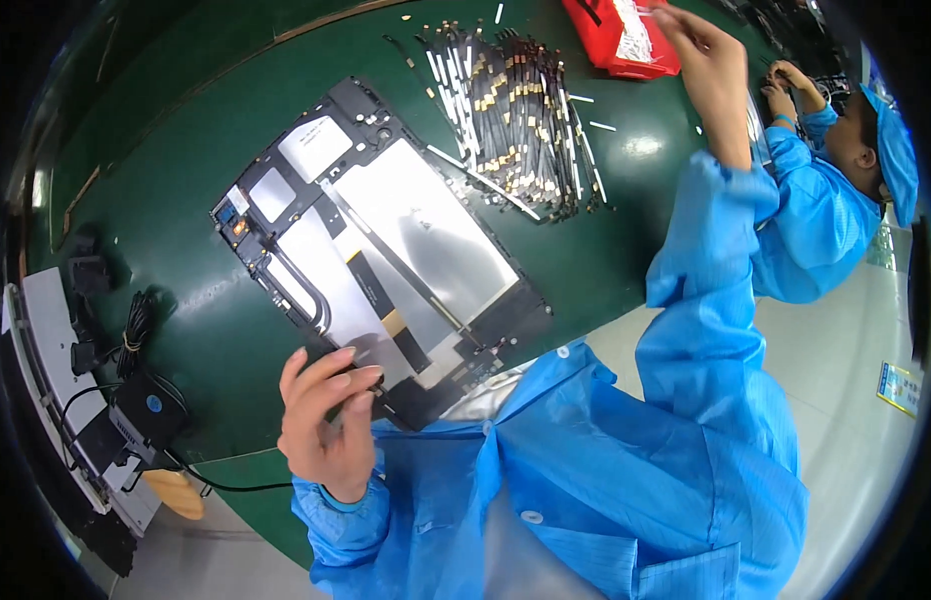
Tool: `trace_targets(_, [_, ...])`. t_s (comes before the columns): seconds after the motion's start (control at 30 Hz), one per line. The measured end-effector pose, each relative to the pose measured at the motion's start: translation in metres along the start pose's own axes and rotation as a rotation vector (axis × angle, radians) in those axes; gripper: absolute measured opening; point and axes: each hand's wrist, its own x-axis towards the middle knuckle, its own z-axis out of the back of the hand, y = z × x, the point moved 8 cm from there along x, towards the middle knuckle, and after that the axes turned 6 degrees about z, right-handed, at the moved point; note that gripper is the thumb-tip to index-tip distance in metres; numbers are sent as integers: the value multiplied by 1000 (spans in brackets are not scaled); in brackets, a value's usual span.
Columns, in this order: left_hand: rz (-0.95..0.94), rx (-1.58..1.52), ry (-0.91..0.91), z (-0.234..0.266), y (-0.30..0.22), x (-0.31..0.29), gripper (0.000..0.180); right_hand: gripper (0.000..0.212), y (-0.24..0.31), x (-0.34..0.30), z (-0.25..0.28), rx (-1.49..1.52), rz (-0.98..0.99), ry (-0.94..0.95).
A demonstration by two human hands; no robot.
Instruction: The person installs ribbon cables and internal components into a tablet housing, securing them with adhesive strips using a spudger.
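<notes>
A tablet's open inner assembly [406,290], with a black frame and silver panels, lies slanted on the green table with its lower corner by my clothing. My left hand [331,425] is at its lower left edge, palm partly up. Its fingers are apart and loosely bent, and the index fingertip overlaps the tablet's edge. At the upper right, my right hand [713,75] is raised over a red bin [641,68] holding small white strips [634,32]. Its thumb and fingers are pinched on a thin white strip [647,12], close to the picture's upper edge.
Beyond the tablet lies a pile of black-and-white flex cables [521,115] with gold parts. A black box [151,408] and coiled cable [136,325] sit at the left. A co-worker in blue [821,215] works at the right. The green table [186,200] has a near edge.
</notes>
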Motion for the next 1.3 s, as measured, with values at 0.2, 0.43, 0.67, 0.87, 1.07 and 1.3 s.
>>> trace_targets(0.2, [106, -11, -46, 8, 20, 8, 8, 21, 83, -38, -21, 98, 283, 134])
trace_targets(0.43, [234, -334, -6, 2, 44, 21, 14, 24, 216, -188, -92, 613, 403, 578])
trace_targets(0.67, [207, -308, 27, 3, 42, 20, 19, 29, 222, -206, -107, 425, 593, 517])
trace_targets(0.87, [208, -306, 35, 3, 41, 22, 19, 29, 225, -210, -109, 347, 644, 553])
trace_targets(1.07, [55, 9, 164, 6, 18, 40, 13, 29, 226, -209, -112, 369, 699, 596])
trace_targets(1.3, [-145, 288, 230, -11, 22, 65, 12, 30, 225, -212, -110, 342, 686, 570])
